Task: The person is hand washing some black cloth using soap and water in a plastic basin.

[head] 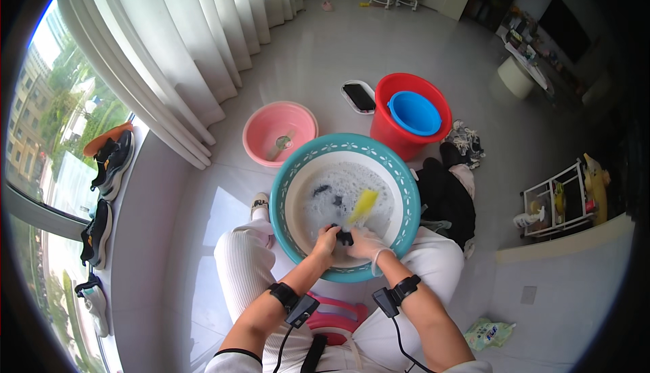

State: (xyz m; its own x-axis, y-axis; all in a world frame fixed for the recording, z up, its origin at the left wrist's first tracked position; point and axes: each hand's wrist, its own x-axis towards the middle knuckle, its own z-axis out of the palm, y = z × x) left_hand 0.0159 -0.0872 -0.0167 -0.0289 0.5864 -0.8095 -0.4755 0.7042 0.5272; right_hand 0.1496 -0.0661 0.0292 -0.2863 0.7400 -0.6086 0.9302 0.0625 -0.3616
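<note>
A teal-rimmed basin [281,193] of foamy water sits between my knees. At its near side, my left hand [326,241] and my right hand [364,245] grip a wet dark cloth item [345,237] between them, partly under the suds. A thin clear glove covers the right hand; the left looks bare. Just beyond the right fingers floats a yellow item [363,205], a bar or a brush, its lower end in foam. Dark patches of fabric [321,189] break the surface farther back. The water hides how far the cloth extends.
Beyond the basin are a pink basin [252,129] and a red bucket [378,121] holding a blue bucket [415,114]. A phone [359,97] lies on a white tray. Dark clothes [442,200] are heaped at right. Shoes [116,165] line the windowsill. A wheeled cart [553,198] stands farther right.
</note>
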